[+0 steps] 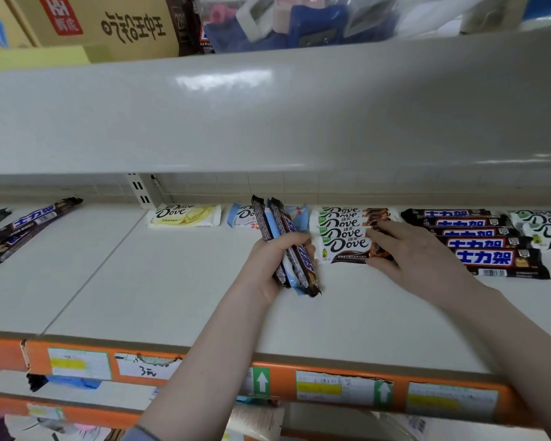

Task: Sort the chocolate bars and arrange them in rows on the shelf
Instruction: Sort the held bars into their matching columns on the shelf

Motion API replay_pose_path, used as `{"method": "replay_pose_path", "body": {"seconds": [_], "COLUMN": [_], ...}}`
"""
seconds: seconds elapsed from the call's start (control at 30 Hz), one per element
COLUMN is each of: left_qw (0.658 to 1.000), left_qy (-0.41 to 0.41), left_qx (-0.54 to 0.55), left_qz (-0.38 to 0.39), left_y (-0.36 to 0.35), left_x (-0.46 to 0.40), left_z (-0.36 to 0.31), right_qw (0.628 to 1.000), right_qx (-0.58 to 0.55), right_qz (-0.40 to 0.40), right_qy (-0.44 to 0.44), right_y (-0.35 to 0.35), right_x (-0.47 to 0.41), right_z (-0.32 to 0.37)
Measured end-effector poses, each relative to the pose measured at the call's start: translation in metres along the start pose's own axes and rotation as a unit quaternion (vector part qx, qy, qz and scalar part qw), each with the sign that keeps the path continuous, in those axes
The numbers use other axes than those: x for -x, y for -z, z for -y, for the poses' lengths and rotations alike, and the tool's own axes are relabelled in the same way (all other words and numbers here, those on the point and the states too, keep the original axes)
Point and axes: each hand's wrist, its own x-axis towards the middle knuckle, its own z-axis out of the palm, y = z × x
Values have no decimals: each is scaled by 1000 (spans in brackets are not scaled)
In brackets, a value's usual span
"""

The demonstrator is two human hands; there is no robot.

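Note:
My left hand grips a bundle of bars upright above the white shelf: dark Snickers wrappers with a light blue one between them. My right hand lies with straight fingers on the right end of a row of white-and-brown Dove bars stacked front to back. To its right runs a row of dark Snickers bars. A yellow Dove bar and a light blue Dove bar lie at the back of the shelf, the blue one partly hidden by the bundle.
Several loose Snickers bars lie at the far left. White-green Dove bars sit at the far right. The upper shelf overhangs closely, with cartons on it. An orange price strip edges the shelf front.

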Motion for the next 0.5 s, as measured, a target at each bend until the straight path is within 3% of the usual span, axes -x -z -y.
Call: {"method": "replay_pose_path", "body": {"seconds": [0.33, 0.5], "left_qw": [1000, 999], "left_qy": [-5, 5], "left_qx": [-6, 54], "left_qz": [-12, -7], "left_y": [0, 2], "left_x": [3, 5], "left_z": [-1, -3], "right_qw": [999, 999], "right_qx": [31, 32], "right_qz": [13, -15], "right_qy": [1, 35], "right_y": [2, 7], "right_x": [1, 2], "right_z": [3, 5]}}
